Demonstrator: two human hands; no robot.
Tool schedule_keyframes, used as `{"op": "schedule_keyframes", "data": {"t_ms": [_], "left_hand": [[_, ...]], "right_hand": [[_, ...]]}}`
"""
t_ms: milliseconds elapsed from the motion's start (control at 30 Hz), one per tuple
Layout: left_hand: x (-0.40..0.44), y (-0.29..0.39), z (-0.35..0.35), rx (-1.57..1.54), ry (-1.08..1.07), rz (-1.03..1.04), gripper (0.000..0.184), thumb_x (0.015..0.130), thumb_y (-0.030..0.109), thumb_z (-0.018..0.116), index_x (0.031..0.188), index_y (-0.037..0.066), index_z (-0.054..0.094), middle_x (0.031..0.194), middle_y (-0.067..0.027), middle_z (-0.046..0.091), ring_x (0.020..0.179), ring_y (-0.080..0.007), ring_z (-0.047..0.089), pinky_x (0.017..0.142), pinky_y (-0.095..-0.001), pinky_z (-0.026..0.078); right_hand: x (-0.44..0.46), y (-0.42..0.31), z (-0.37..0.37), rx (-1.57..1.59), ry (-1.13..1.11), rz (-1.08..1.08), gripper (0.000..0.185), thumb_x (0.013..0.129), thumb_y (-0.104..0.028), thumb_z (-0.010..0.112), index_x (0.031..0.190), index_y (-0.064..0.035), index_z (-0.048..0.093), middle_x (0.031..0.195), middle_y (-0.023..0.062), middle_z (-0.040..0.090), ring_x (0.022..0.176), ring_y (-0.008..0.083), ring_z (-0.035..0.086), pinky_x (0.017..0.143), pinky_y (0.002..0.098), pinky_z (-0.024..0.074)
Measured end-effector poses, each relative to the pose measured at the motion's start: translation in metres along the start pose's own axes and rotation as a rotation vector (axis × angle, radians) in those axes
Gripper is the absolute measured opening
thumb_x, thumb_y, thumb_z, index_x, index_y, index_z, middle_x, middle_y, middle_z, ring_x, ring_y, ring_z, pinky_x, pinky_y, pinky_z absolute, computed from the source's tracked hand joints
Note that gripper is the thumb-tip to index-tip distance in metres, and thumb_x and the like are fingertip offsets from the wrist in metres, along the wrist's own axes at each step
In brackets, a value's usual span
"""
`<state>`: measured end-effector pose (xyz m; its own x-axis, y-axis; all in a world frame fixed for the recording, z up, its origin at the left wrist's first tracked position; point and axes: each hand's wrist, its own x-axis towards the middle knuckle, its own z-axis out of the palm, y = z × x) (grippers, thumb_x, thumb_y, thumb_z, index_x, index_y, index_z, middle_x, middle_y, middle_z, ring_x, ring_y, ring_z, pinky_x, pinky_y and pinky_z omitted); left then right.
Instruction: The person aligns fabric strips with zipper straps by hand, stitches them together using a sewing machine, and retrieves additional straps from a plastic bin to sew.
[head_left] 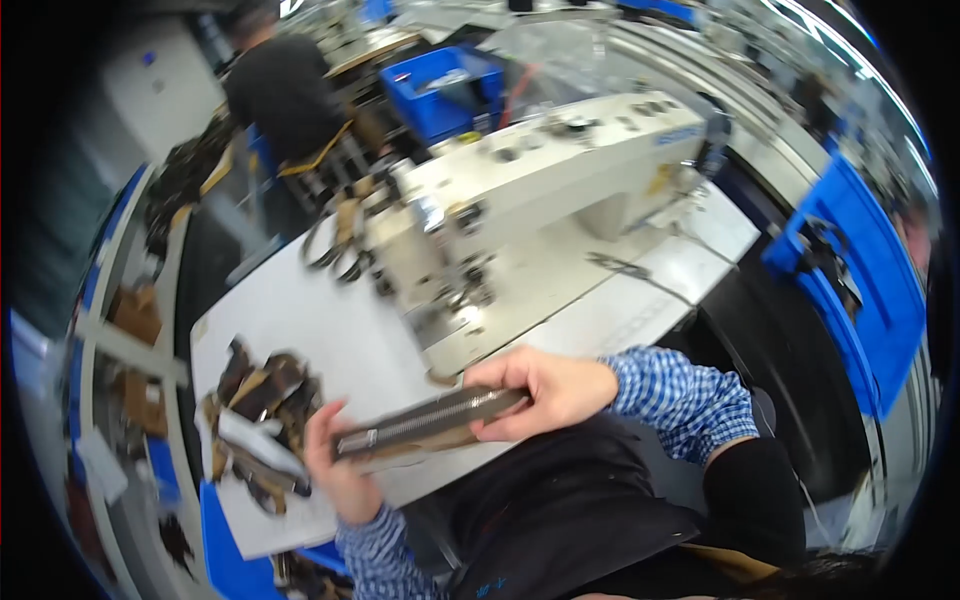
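Note:
A dark brown strip with a zipper [430, 418] is stretched between my two hands, above the front edge of the white table. My right hand [545, 392] pinches its right end between thumb and fingers. At the other end, my left hand [338, 465] holds the strip, its fingers somewhat blurred. Just beyond the strip stands a white sewing machine [540, 180], its needle area close to my right hand. A heap of brown and black fabric pieces [265, 400] lies to the left of my left hand.
Dark looped pieces [350, 235] hang by the machine head. Scissors [618, 265] lie on the machine bed. Blue bins stand behind [440, 95] and at the right [875, 290]. A person in dark clothes [285, 95] sits at the back left. The white table [300, 320] spreads left of the machine.

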<state>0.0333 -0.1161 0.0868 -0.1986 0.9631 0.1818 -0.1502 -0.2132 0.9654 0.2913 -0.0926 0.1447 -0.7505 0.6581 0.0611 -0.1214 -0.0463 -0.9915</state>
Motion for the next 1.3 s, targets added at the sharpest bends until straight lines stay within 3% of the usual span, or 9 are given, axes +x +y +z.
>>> {"op": "schedule_keyframes", "data": {"t_ms": [133, 200, 300, 433, 467, 567, 933, 1167, 1300], "left_hand": [[-0.023, -0.020, 0.019, -0.136, -0.124, 0.124, 0.018, 0.088, 0.009, 0.057, 0.101, -0.001, 0.048, 0.077, -0.0070, 0.058, 0.068, -0.0149, 0.055, 0.071, -0.0287, 0.048], [-0.030, -0.008, 0.044, 0.540, -0.278, 0.332, 0.019, 0.075, -0.004, 0.052, 0.094, -0.002, 0.051, 0.077, -0.0038, 0.047, 0.071, -0.0143, 0.049, 0.074, -0.0271, 0.044], [-0.032, -0.022, 0.080, 0.435, -0.201, 0.150, 0.025, 0.072, -0.004, 0.053, 0.097, -0.002, 0.053, 0.079, -0.0066, 0.050, 0.075, -0.0196, 0.052, 0.074, -0.0297, 0.044], [-0.039, -0.048, 0.115, 0.843, -0.541, 0.470, 0.034, 0.071, -0.010, 0.055, 0.103, 0.000, 0.053, 0.088, -0.0112, 0.057, 0.078, -0.0223, 0.056, 0.074, -0.0282, 0.045], [-0.042, -0.054, 0.112, 0.868, -0.676, 0.453, 0.044, 0.094, 0.040, 0.041, 0.096, -0.002, 0.055, 0.104, -0.0149, 0.058, 0.087, -0.0260, 0.059, 0.074, -0.0345, 0.047], [-0.057, -0.058, 0.123, 0.053, -0.561, -0.550, 0.049, 0.095, 0.043, 0.037, 0.106, -0.002, 0.053, 0.112, -0.0160, 0.056, 0.084, -0.0298, 0.059, 0.075, -0.0373, 0.048], [-0.015, -0.047, 0.136, 0.066, -0.938, -0.514, 0.044, 0.093, 0.037, 0.040, 0.108, -0.002, 0.052, 0.111, -0.0161, 0.057, 0.087, -0.0294, 0.059, 0.077, -0.0374, 0.048], [-0.012, -0.048, 0.128, 0.030, -1.070, -0.501, 0.041, 0.093, 0.033, 0.042, 0.110, -0.002, 0.051, 0.110, -0.0162, 0.058, 0.090, -0.0291, 0.058, 0.078, -0.0375, 0.047], [-0.012, -0.050, 0.126, 0.005, -1.144, -0.520, 0.039, 0.092, 0.031, 0.043, 0.111, -0.002, 0.051, 0.109, -0.0162, 0.058, 0.091, -0.0290, 0.058, 0.078, -0.0375, 0.047]], "right_hand": [[-0.040, 0.050, -0.013, -0.372, 0.340, -0.082, 0.021, 0.077, -0.001, 0.061, 0.095, -0.0013, 0.050, 0.081, 0.0026, 0.060, 0.072, 0.0060, 0.052, 0.060, 0.0227, 0.0425], [-0.052, 0.053, -0.019, -0.156, 0.453, -0.183, 0.017, 0.082, -0.003, 0.054, 0.098, -0.0013, 0.050, 0.084, 0.0063, 0.060, 0.073, 0.0088, 0.054, 0.064, 0.0240, 0.0435], [-0.070, 0.040, -0.026, -0.075, 0.513, -0.315, 0.017, 0.087, -0.008, 0.047, 0.101, -0.0003, 0.051, 0.081, 0.0084, 0.061, 0.074, 0.0126, 0.057, 0.069, 0.0253, 0.0442], [-0.072, 0.045, -0.035, -0.418, 0.470, -0.402, 0.014, 0.087, -0.015, 0.053, 0.095, -0.0040, 0.054, 0.061, 0.0083, 0.056, 0.053, 0.0260, 0.056, 0.050, 0.0295, 0.0431], [-0.070, 0.043, -0.035, -0.520, 0.470, -0.426, 0.016, 0.087, -0.017, 0.056, 0.096, -0.0041, 0.054, 0.059, 0.0082, 0.056, 0.050, 0.0267, 0.056, 0.046, 0.0296, 0.0423], [-0.067, 0.048, -0.044, -0.593, 0.492, -0.351, 0.013, 0.087, -0.019, 0.056, 0.092, -0.0075, 0.053, 0.052, 0.0071, 0.052, 0.046, 0.0263, 0.054, 0.043, 0.0316, 0.0395], [-0.057, 0.034, -0.071, 0.294, 0.334, -0.157, 0.012, 0.087, -0.015, 0.058, 0.087, -0.0045, 0.053, 0.060, -0.0071, 0.054, 0.057, 0.0019, 0.045, 0.052, 0.0245, 0.0360], [-0.036, 0.073, -0.012, -0.518, 0.488, -0.262, 0.028, 0.087, -0.034, 0.055, 0.081, -0.0070, 0.054, 0.053, 0.0071, 0.046, 0.051, 0.0236, 0.050, 0.050, 0.0353, 0.0370], [-0.044, 0.081, -0.007, -0.541, 0.476, -0.071, 0.032, 0.090, -0.034, 0.055, 0.081, -0.0031, 0.055, 0.055, -0.0013, 0.044, 0.053, 0.0085, 0.042, 0.052, 0.0298, 0.0350]]}}
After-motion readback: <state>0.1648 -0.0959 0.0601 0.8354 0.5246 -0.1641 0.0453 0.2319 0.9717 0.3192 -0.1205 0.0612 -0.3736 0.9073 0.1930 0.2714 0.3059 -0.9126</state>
